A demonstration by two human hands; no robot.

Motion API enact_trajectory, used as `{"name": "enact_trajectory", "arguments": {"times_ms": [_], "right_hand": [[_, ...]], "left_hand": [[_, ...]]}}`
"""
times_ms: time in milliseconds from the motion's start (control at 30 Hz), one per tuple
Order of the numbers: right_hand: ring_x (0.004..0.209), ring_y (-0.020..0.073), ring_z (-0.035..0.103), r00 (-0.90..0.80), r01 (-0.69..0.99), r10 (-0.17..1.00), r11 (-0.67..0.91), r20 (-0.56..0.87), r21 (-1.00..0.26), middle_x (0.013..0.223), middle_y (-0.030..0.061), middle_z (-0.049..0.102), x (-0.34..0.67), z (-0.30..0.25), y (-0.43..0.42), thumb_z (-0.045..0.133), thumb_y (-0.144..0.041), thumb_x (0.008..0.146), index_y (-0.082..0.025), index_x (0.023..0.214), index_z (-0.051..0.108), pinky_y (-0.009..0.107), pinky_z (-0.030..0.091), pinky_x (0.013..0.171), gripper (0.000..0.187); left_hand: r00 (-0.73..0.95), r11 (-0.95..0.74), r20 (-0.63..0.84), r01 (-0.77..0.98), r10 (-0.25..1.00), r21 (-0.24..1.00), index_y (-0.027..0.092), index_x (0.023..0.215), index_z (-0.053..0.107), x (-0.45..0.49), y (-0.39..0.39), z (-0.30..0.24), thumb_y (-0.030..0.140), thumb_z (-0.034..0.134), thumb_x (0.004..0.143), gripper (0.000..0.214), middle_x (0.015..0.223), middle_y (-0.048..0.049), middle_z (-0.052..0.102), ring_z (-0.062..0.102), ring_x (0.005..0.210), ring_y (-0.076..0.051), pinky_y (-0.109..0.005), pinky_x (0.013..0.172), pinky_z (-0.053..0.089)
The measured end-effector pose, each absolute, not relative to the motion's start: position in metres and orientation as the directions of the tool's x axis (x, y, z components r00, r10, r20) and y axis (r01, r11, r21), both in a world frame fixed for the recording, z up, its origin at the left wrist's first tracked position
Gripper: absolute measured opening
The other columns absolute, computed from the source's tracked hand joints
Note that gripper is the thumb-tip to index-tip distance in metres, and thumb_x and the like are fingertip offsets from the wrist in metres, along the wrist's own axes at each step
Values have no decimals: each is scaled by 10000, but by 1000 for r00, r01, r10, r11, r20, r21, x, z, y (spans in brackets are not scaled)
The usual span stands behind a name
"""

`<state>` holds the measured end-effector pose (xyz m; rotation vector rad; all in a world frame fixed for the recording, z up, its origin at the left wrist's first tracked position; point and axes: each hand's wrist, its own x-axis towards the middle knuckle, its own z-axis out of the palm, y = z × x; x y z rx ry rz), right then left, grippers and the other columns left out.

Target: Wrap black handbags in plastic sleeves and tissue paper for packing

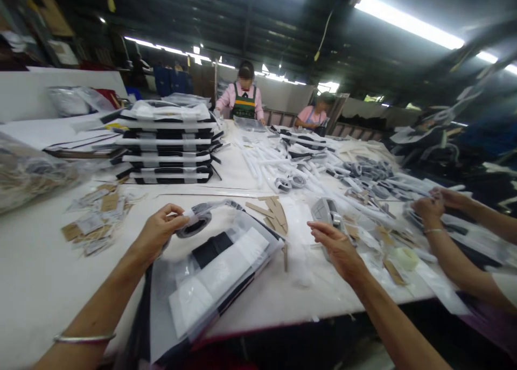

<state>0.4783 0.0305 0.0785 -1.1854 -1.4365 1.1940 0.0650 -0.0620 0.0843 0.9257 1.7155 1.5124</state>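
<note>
My left hand [163, 227] is closed on a coiled grey strap [197, 224], lifted over the upper left corner of a flat black bag. This bag [212, 246] lies tilted at the table's front edge, with clear plastic and white sheets on top. My right hand [333, 243] has its fingers stretched out to the left and shows nothing clearly held. Right beside it stands a grey tape dispenser [323, 211], partly hidden behind the fingers. Brown cardboard strips [274, 214] lie between the two hands.
A stack of black bags with white wrapping [169, 144] stands at back left. Tags [95, 219] lie left. Coiled straps [367, 170] and white tubes fill the back right. A co-worker's hands [434, 206] work close on the right; two people stand across the table.
</note>
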Motion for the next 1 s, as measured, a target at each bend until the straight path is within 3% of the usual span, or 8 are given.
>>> {"name": "enact_trajectory", "arguments": {"times_ms": [133, 300, 433, 600, 733, 867, 1000], "right_hand": [[680, 141, 498, -273, -106, 961, 10, 39, -994, 712, -13, 595, 426, 110, 22, 854, -362, 637, -238, 988, 765, 291, 411, 670, 383], [643, 125, 474, -584, -232, 811, -211, -38, -950, 698, -30, 552, 343, 135, -6, 813, -290, 684, -281, 1139, 707, 278, 374, 623, 467], [612, 105, 418, -738, -365, 674, -441, -34, -820, 711, -34, 474, 297, 143, -31, 767, -334, 753, -332, 1128, 691, 247, 351, 561, 382], [490, 107, 205, -736, -544, 672, -517, 82, -661, 596, -59, 284, 276, 154, -58, 691, -450, 845, -359, 907, 708, 238, 296, 473, 112], [444, 87, 118, -743, -602, 657, -573, 128, -556, 533, -82, 231, 271, 169, -73, 736, -375, 828, -308, 760, 674, 217, 278, 437, 114], [347, 50, 124, -777, -624, 555, -611, 297, -487, 451, -106, 222, 267, 178, -85, 714, -346, 853, -304, 733, 654, 186, 253, 386, 140], [275, 17, 225, -727, -624, 378, -713, 574, -320, 398, -129, 353, 259, 172, -92, 719, -398, 830, -338, 774, 684, 169, 325, 390, 89]], "left_hand": [[-507, 14, 6, 35, 862, 999, 186, 767, 552, 61, -64, 79, 395, 764, 553, 367, 580, 30, 613, 505, 510, -123, -219, 505, 337], [-459, -53, 27, -43, 888, 998, 190, 740, 529, 58, -67, 72, 331, 721, 585, 284, 569, 47, 581, 488, 504, -104, -206, 507, 319], [-469, -80, 41, -62, 882, 995, 188, 746, 532, 54, -65, 64, 306, 703, 602, 253, 558, 58, 549, 451, 487, -94, -206, 493, 299], [-448, -101, 54, -83, 892, 991, 189, 752, 528, 53, -65, 60, 305, 699, 630, 240, 529, 61, 530, 421, 467, -92, -207, 487, 278], [-432, -89, 39, -96, 901, 991, 192, 746, 518, 54, -67, 65, 313, 701, 625, 250, 539, 59, 542, 425, 472, -93, -206, 487, 274], [-421, -83, 47, -69, 906, 994, 192, 756, 520, 53, -68, 66, 323, 695, 627, 254, 536, 63, 538, 430, 484, -97, -205, 485, 266], [-427, -70, 38, -59, 903, 996, 190, 757, 521, 52, -66, 63, 335, 691, 621, 261, 568, 50, 567, 462, 513, -106, -211, 505, 291]]}}
